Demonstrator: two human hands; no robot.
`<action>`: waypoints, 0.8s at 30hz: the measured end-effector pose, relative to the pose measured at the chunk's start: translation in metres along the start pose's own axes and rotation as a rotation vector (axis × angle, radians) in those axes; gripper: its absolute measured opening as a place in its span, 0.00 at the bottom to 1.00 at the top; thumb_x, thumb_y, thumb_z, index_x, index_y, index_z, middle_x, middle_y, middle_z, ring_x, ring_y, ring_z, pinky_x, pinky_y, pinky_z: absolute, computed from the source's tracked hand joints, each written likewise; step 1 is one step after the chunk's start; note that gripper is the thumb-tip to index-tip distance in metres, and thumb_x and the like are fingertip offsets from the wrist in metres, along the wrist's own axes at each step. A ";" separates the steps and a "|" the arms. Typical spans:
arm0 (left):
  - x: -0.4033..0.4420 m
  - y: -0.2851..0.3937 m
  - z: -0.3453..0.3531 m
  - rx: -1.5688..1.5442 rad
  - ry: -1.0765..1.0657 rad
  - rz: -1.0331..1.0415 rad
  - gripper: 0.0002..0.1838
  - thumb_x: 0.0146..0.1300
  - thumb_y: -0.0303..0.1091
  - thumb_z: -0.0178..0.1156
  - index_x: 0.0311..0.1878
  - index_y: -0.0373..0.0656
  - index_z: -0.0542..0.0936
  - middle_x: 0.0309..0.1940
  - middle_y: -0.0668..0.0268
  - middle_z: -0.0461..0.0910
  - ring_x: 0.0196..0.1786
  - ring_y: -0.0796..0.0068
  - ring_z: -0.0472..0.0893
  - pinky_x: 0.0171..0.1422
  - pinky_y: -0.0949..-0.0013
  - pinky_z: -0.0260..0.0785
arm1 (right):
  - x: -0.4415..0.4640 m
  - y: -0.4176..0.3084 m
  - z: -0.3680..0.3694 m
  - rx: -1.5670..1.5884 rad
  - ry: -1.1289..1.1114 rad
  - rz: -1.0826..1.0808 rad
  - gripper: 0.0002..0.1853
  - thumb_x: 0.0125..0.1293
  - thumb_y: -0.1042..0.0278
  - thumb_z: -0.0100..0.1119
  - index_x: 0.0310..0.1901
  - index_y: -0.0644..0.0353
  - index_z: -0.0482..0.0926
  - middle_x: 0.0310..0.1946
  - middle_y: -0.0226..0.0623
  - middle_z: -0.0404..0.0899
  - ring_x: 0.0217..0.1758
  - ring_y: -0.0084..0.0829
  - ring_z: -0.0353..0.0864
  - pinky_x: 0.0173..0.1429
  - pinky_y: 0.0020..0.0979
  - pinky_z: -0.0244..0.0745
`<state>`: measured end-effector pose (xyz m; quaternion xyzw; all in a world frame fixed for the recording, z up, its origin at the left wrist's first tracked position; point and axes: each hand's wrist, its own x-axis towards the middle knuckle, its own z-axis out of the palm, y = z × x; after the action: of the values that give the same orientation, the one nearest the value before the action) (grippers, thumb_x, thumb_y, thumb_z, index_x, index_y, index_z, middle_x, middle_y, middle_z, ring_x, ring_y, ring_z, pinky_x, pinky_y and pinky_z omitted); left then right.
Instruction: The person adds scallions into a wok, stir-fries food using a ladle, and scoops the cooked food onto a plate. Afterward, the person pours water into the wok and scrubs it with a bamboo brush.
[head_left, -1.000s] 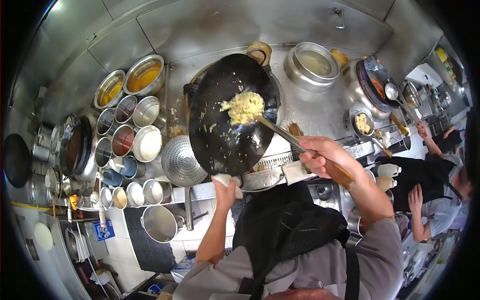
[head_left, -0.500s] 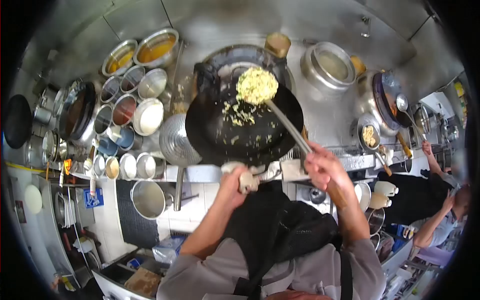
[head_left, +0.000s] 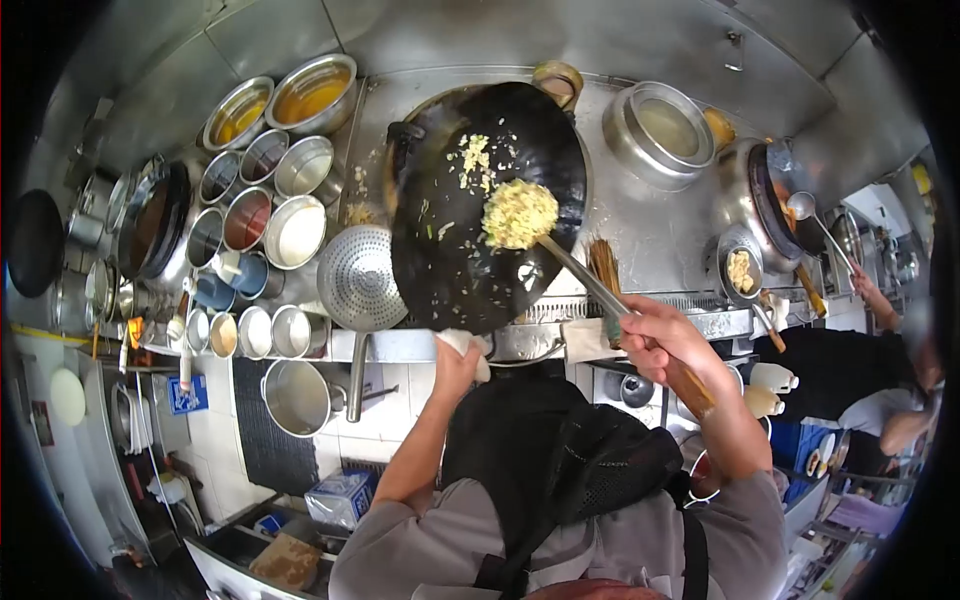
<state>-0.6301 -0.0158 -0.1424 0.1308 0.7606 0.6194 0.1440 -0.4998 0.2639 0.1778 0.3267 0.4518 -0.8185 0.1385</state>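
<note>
My left hand (head_left: 456,366) is closed round a folded white cloth (head_left: 468,345) at the near rim of a large black wok (head_left: 420,270). The wok is tilted over the burner, and its grip point is hidden by the cloth. In my right hand (head_left: 662,338) is the long metal handle of a ladle (head_left: 583,275), whose wooden end runs back along my forearm. The ladle's bowl is over the wok, heaped with yellow and green chopped food (head_left: 520,214) that looks like fried rice. Loose bits of it (head_left: 474,160) cling to the wok's inside.
A perforated strainer (head_left: 362,275) lies left of the wok, beside several seasoning pots (head_left: 296,232). A bamboo brush (head_left: 603,265) stands to the right, with a lidless metal pot (head_left: 660,135) behind. Farther right, another person's hand (head_left: 868,287) holds a ladle.
The wok has swung away from me and tilted more, with its inside facing me. The loaded ladle has come down and slightly right. My left hand has shifted a little left.
</note>
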 end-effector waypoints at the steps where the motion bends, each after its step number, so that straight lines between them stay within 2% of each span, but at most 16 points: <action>1: 0.001 0.013 -0.011 0.116 -0.082 -0.041 0.25 0.63 0.25 0.61 0.62 0.31 0.66 0.50 0.50 0.78 0.54 0.51 0.80 0.62 0.53 0.72 | -0.001 -0.002 0.003 0.019 -0.033 -0.015 0.26 0.75 0.71 0.55 0.71 0.66 0.63 0.25 0.25 0.68 0.14 0.13 0.64 0.14 0.21 0.62; 2: 0.001 0.021 -0.009 0.046 0.026 0.053 0.25 0.63 0.25 0.61 0.62 0.31 0.66 0.48 0.50 0.79 0.53 0.50 0.82 0.62 0.53 0.72 | -0.002 -0.007 0.005 0.027 -0.068 -0.031 0.26 0.75 0.71 0.54 0.71 0.66 0.63 0.24 0.25 0.68 0.14 0.13 0.64 0.15 0.21 0.63; 4: 0.003 0.032 -0.013 -0.010 0.033 -0.027 0.23 0.64 0.26 0.59 0.61 0.31 0.67 0.45 0.54 0.80 0.48 0.52 0.83 0.61 0.55 0.73 | -0.008 -0.002 0.005 0.032 -0.064 -0.042 0.22 0.77 0.70 0.52 0.69 0.64 0.65 0.25 0.24 0.67 0.14 0.11 0.63 0.14 0.20 0.62; 7: 0.018 0.052 -0.004 -0.167 0.101 0.032 0.20 0.64 0.24 0.57 0.59 0.31 0.69 0.42 0.57 0.81 0.45 0.58 0.83 0.55 0.59 0.75 | 0.005 0.018 -0.016 0.379 -0.167 0.022 0.22 0.81 0.69 0.47 0.73 0.56 0.64 0.25 0.23 0.65 0.11 0.09 0.61 0.10 0.19 0.60; 8: 0.027 0.060 -0.004 -0.163 0.096 0.038 0.20 0.64 0.24 0.57 0.59 0.31 0.69 0.42 0.57 0.81 0.45 0.58 0.83 0.55 0.59 0.75 | 0.008 0.024 -0.019 0.384 -0.170 0.016 0.22 0.81 0.69 0.47 0.73 0.56 0.64 0.25 0.23 0.65 0.11 0.09 0.61 0.10 0.19 0.60; 10: 0.047 0.078 -0.002 -0.569 -0.101 -0.292 0.16 0.64 0.24 0.55 0.54 0.32 0.73 0.40 0.58 0.81 0.40 0.65 0.83 0.45 0.63 0.77 | 0.010 0.033 -0.023 0.448 -0.267 0.005 0.17 0.80 0.69 0.49 0.66 0.59 0.67 0.26 0.22 0.65 0.13 0.09 0.61 0.12 0.17 0.61; 11: 0.055 0.090 -0.002 -0.635 -0.119 -0.466 0.12 0.63 0.25 0.57 0.49 0.34 0.76 0.36 0.59 0.81 0.34 0.66 0.83 0.36 0.62 0.77 | 0.011 0.036 -0.027 0.463 -0.297 0.005 0.19 0.80 0.69 0.50 0.68 0.59 0.65 0.26 0.22 0.65 0.13 0.09 0.62 0.12 0.18 0.60; 12: 0.059 0.099 -0.001 -0.625 -0.138 -0.455 0.12 0.63 0.25 0.57 0.49 0.34 0.76 0.36 0.59 0.81 0.34 0.66 0.83 0.36 0.62 0.77 | 0.012 0.037 -0.028 0.472 -0.296 -0.017 0.19 0.80 0.69 0.50 0.68 0.59 0.65 0.26 0.22 0.65 0.13 0.09 0.62 0.12 0.18 0.60; 14: 0.074 0.116 0.008 -0.825 -0.125 -0.625 0.09 0.63 0.27 0.59 0.45 0.37 0.77 0.34 0.59 0.81 0.30 0.65 0.83 0.34 0.59 0.78 | 0.009 0.041 -0.029 0.376 -0.203 -0.042 0.22 0.78 0.69 0.51 0.70 0.58 0.64 0.26 0.22 0.65 0.14 0.11 0.62 0.13 0.20 0.59; 16: 0.086 0.091 0.024 -0.823 -0.151 -0.535 0.07 0.66 0.31 0.60 0.44 0.39 0.77 0.36 0.58 0.82 0.33 0.63 0.84 0.36 0.58 0.80 | 0.006 0.044 -0.030 0.227 -0.161 -0.102 0.25 0.76 0.68 0.55 0.70 0.60 0.63 0.24 0.20 0.64 0.15 0.12 0.61 0.18 0.22 0.56; 18: 0.111 0.072 0.033 -0.735 -0.180 -0.547 0.04 0.68 0.32 0.59 0.43 0.43 0.76 0.37 0.62 0.81 0.37 0.65 0.84 0.38 0.59 0.80 | -0.001 0.047 -0.029 0.191 -0.140 -0.180 0.26 0.74 0.65 0.60 0.69 0.62 0.65 0.25 0.20 0.67 0.17 0.13 0.62 0.19 0.23 0.56; 19: 0.121 0.057 0.036 -0.799 -0.199 -0.498 0.04 0.69 0.32 0.58 0.43 0.44 0.75 0.37 0.62 0.81 0.35 0.66 0.83 0.37 0.59 0.80 | -0.005 0.047 -0.029 0.198 -0.058 -0.155 0.36 0.74 0.67 0.60 0.77 0.61 0.55 0.26 0.23 0.68 0.16 0.13 0.62 0.19 0.22 0.58; 20: 0.120 0.065 0.039 -0.752 -0.215 -0.459 0.05 0.67 0.35 0.59 0.40 0.46 0.77 0.33 0.67 0.79 0.31 0.71 0.82 0.31 0.68 0.76 | 0.007 0.059 -0.045 0.203 -0.153 -0.211 0.38 0.73 0.66 0.61 0.79 0.61 0.52 0.27 0.24 0.70 0.17 0.14 0.64 0.20 0.23 0.61; 22: 0.129 0.057 0.046 -0.566 -0.151 -0.469 0.09 0.67 0.39 0.61 0.44 0.47 0.74 0.32 0.69 0.75 0.28 0.72 0.78 0.28 0.70 0.72 | 0.000 0.064 -0.059 0.218 -0.220 -0.251 0.39 0.74 0.67 0.60 0.79 0.61 0.51 0.27 0.25 0.70 0.17 0.13 0.65 0.19 0.22 0.63; 23: 0.136 0.055 0.041 -0.545 -0.147 -0.529 0.14 0.71 0.41 0.58 0.50 0.41 0.75 0.38 0.64 0.80 0.34 0.67 0.82 0.33 0.63 0.77 | -0.006 0.068 -0.064 0.252 -0.204 -0.296 0.39 0.74 0.67 0.60 0.79 0.61 0.51 0.27 0.25 0.70 0.17 0.13 0.65 0.19 0.22 0.63; 24: 0.148 0.038 0.033 -0.447 -0.161 -0.511 0.20 0.73 0.48 0.58 0.53 0.39 0.75 0.40 0.63 0.81 0.35 0.66 0.82 0.33 0.64 0.77 | -0.014 0.071 -0.069 0.230 -0.232 -0.293 0.38 0.74 0.67 0.60 0.79 0.60 0.51 0.26 0.25 0.70 0.17 0.13 0.65 0.18 0.22 0.63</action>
<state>-0.7532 0.0775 -0.1200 -0.0502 0.6008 0.7022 0.3787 -0.4245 0.2808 0.1147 0.1750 0.3791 -0.9081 0.0307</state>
